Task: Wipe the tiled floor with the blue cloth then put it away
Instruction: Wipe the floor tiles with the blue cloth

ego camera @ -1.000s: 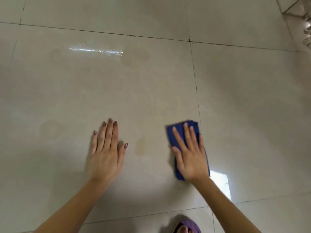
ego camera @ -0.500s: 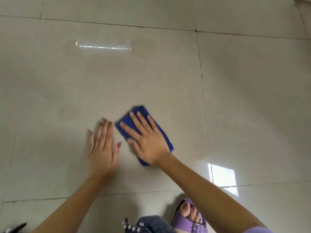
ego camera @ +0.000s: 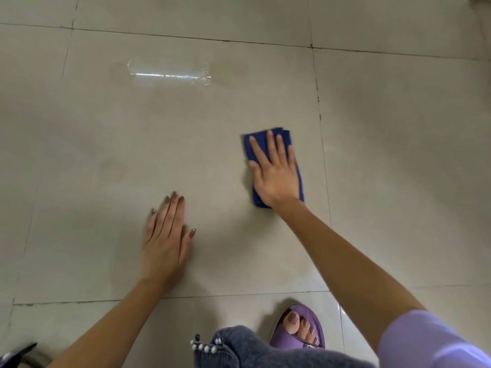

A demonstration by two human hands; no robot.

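Observation:
A folded blue cloth [ego camera: 284,135] lies flat on the beige tiled floor [ego camera: 186,134], right of centre and just left of a vertical grout line. My right hand [ego camera: 275,172] presses down on top of it with fingers spread and pointing away from me, hiding most of the cloth. My left hand [ego camera: 166,243] rests palm-down on the bare tile, nearer to me and to the left, with its fingers together and nothing under it.
A bright wet streak [ego camera: 170,75] glints on the tile further ahead, with faint dull stains [ego camera: 113,168] to the left. My foot in a purple sandal [ego camera: 299,329] and a grey trouser knee [ego camera: 239,346] sit at the bottom edge.
My right hand has slid the cloth to the right and further away, from beside my left hand to near the grout line. The left hand stays planted.

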